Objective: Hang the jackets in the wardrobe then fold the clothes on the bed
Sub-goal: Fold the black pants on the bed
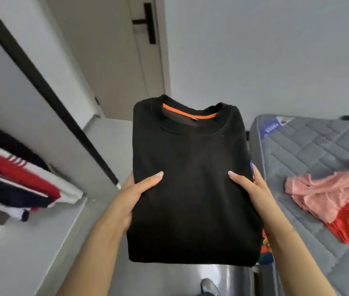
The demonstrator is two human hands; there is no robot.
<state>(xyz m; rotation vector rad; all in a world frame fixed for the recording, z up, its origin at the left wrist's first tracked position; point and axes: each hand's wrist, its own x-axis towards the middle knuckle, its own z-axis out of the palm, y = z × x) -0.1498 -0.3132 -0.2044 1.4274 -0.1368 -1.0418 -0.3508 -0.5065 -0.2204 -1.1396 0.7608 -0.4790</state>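
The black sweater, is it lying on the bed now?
No, the folded black sweater is held up by both hands, left hand and right hand, beside the bed.

The room is evenly and softly lit, bright without hard shadows; the pale wall looks flat grey. The black sweater swallows detail, its folds barely readable. A shiny dark surface below it carries streaks of glare. The left side is smeared with motion blur, worst on the hanging clothes and the dark wardrobe edge. Wide-angle distortion bends the door and the mattress lines outward near the edges.
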